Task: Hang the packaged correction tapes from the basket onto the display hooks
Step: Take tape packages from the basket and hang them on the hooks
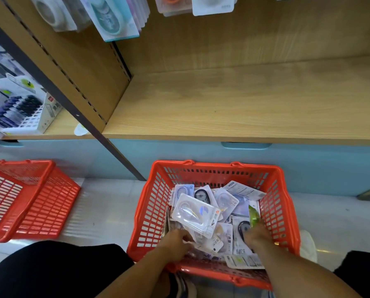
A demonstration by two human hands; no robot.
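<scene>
A red plastic basket [151, 203] on the floor holds several packaged correction tapes [225, 201]. Both my hands are inside it. My left hand [175, 241] grips the near end of a large clear-blister pack [196, 214] lying on top of the pile. My right hand [258, 234] holds a green-edged pack [253, 216] at the basket's right side. More correction tape packs [113, 20] hang at the top of the wooden display above; the hooks themselves are out of sight.
A bare wooden shelf [233, 104] runs between the basket and the hanging packs, with light blue drawers [246, 151] under it. A second red basket [24, 201] lies tipped on the floor at left. Boxed stationery [22, 108] fills the left bay. My dark-clad knees frame the bottom.
</scene>
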